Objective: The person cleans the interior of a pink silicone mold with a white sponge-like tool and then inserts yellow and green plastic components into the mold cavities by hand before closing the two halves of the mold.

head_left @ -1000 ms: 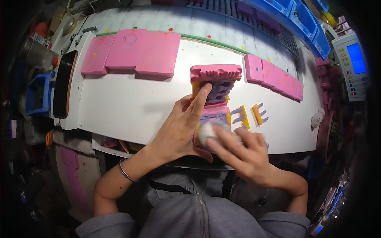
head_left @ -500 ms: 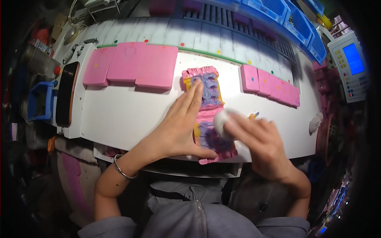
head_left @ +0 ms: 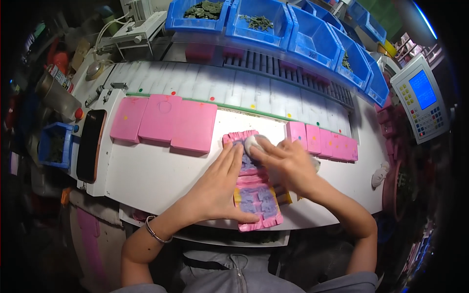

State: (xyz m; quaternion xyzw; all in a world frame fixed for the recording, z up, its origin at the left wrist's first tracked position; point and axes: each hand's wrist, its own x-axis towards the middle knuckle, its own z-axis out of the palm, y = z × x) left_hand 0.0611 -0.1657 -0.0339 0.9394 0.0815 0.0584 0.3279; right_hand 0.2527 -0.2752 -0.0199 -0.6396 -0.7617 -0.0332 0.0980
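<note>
A long soft mold (head_left: 259, 201) in pink, purple and yellow lies lengthwise in front of me on the white table, its hollows facing up. My left hand (head_left: 215, 188) rests along its left side, fingers stretched toward the far end and thumb spread across the near end. In my right hand (head_left: 293, 166), pinched between the fingers, is a rounded white pad (head_left: 252, 144), pressed on the far section of the mold. That hand hides part of the mold's right side. A small yellow piece (head_left: 285, 197) shows beside the mold, under my right wrist.
Pink slabs (head_left: 195, 124) stand at the left, smaller pink blocks (head_left: 325, 142) at the right. Blue bins (head_left: 312, 41), some with dark green bits, hang over the back. A phone (head_left: 91, 146) lies at the left; a keypad unit with a blue screen (head_left: 422, 93) stands right.
My right hand has moved the white pad from the near section to the far section of the mold. My left hand stays on the mold. The view has tilted up, showing more bins.
</note>
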